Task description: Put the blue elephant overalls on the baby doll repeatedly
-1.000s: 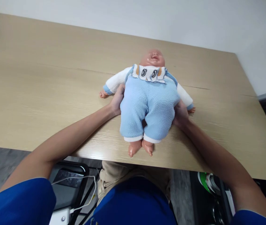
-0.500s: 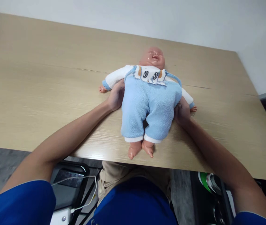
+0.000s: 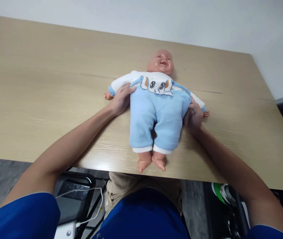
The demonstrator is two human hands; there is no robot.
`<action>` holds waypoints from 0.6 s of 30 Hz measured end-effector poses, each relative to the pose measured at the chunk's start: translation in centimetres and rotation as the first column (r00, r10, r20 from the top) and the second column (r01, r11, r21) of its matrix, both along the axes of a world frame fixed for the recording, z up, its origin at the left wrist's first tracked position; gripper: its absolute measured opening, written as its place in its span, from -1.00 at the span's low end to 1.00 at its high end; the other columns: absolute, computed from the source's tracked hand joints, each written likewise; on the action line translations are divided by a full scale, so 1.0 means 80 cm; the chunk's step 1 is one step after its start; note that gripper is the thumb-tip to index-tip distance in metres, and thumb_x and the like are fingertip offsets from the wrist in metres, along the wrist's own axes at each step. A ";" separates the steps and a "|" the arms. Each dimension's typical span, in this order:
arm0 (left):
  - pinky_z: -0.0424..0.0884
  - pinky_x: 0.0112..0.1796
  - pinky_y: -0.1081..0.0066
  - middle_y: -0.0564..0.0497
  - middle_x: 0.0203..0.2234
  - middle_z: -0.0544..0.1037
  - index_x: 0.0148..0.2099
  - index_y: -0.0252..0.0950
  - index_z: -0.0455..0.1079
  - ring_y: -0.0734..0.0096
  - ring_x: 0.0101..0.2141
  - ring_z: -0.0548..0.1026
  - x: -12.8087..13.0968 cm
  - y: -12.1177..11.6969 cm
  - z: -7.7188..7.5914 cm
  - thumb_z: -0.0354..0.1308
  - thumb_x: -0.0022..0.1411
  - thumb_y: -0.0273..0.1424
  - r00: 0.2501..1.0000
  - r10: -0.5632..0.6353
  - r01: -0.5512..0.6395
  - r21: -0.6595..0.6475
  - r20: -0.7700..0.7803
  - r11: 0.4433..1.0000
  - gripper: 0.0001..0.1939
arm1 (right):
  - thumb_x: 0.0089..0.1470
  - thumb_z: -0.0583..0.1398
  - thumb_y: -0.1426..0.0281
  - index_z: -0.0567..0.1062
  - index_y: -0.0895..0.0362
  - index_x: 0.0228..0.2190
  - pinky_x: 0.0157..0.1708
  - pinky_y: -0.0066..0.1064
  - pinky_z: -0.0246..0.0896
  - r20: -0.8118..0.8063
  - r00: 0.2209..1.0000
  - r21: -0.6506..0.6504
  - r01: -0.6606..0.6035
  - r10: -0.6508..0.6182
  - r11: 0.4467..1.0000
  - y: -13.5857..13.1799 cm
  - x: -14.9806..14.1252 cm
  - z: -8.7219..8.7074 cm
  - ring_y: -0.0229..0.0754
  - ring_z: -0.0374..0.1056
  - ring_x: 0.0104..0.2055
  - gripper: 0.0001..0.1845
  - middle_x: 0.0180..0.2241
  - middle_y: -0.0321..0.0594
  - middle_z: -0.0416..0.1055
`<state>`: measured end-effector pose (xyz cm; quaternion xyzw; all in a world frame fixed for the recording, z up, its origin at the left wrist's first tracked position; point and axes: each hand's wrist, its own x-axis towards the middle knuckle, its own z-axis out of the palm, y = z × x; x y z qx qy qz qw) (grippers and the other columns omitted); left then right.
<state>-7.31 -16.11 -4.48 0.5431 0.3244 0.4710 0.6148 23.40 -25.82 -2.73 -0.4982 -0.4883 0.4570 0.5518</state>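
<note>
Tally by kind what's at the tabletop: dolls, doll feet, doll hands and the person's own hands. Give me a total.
Doll: 1
Doll feet: 2
Doll hands: 2
Person's hands, left hand and right hand: 2
Total: 7

Office-like room, long wood-grain table (image 3: 56,79), plain pale wall (image 3: 206,23), grey floor (image 3: 193,209), white cable (image 3: 81,189)
</note>
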 end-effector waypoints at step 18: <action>0.61 -0.05 0.13 0.03 -0.34 0.39 -0.15 -0.14 0.45 0.21 -0.23 0.56 -0.011 0.015 -0.010 0.41 0.46 0.34 0.942 0.335 -0.292 0.441 -0.022 0.849 -0.36 | 0.27 0.40 -0.15 0.40 -0.07 -0.31 -0.19 -0.21 0.40 0.122 0.979 0.101 0.154 -0.165 0.983 -0.001 0.017 0.006 -0.09 0.26 -0.30 -0.51 -0.38 -0.36 0.22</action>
